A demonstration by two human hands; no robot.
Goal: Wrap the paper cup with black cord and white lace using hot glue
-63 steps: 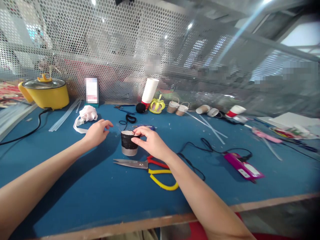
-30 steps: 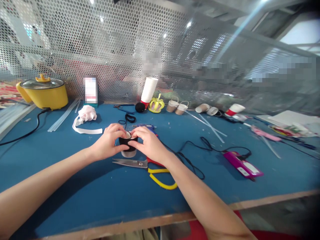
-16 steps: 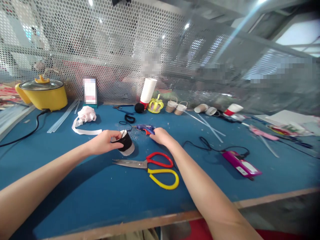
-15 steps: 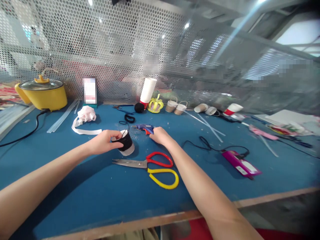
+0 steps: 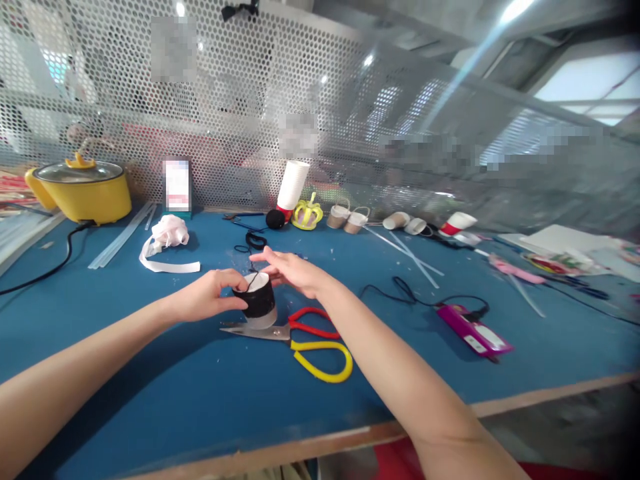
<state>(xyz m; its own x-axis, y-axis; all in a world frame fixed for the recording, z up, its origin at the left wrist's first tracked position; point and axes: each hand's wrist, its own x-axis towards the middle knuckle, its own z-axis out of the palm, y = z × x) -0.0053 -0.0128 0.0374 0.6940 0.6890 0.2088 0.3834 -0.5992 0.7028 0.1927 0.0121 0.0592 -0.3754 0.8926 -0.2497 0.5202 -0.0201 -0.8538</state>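
Observation:
A small paper cup (image 5: 260, 305), wrapped in black with a pale band at the bottom, stands on the blue table (image 5: 175, 387). My left hand (image 5: 203, 303) grips its left side. My right hand (image 5: 293, 270) hovers just behind the cup's rim with fingers stretched out and nothing visibly held. A thin black thread (image 5: 253, 280) rises from the rim toward it. Scissors with red and yellow handles (image 5: 313, 340) lie right in front of the cup, blades pointing left under it.
A yellow pot (image 5: 80, 193) with a black cord sits far left, beside clear glue sticks (image 5: 120, 233) and a white ribbon (image 5: 167, 233). At the back are stacked cups (image 5: 293, 187), a yellow crown (image 5: 307, 215) and several small cups. A magenta device (image 5: 473, 330) lies right.
My right hand left the blue glue gun and came back over the cup's rim. My left hand set the tilted cup upright, closer to the scissors.

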